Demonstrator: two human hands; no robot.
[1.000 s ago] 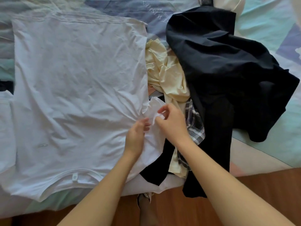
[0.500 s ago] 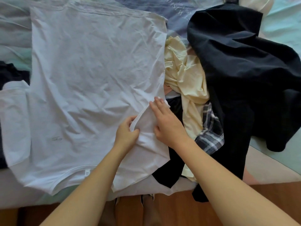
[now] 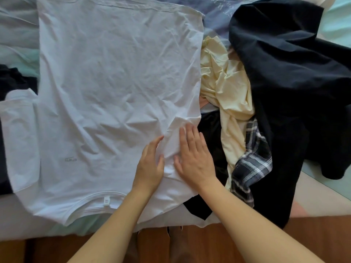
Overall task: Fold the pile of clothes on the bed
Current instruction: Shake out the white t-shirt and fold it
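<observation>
White T-shirt [image 3: 114,88] lies spread flat across the bed [image 3: 313,196], collar at the near edge. Left hand [image 3: 150,166] and right hand [image 3: 195,160], fingers straight, both press flat on its sleeve. Just right of the shirt: cream garment [image 3: 228,88], plaid cloth [image 3: 250,164], big black garment [image 3: 294,82] heaped together

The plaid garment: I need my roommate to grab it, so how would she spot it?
Start at the white T-shirt spread flat on the bed, then go right to the heap beside it. The plaid garment pokes out at the heap's near edge, between the pale yellow cloth and the big black garment. It alone is checked.
</observation>
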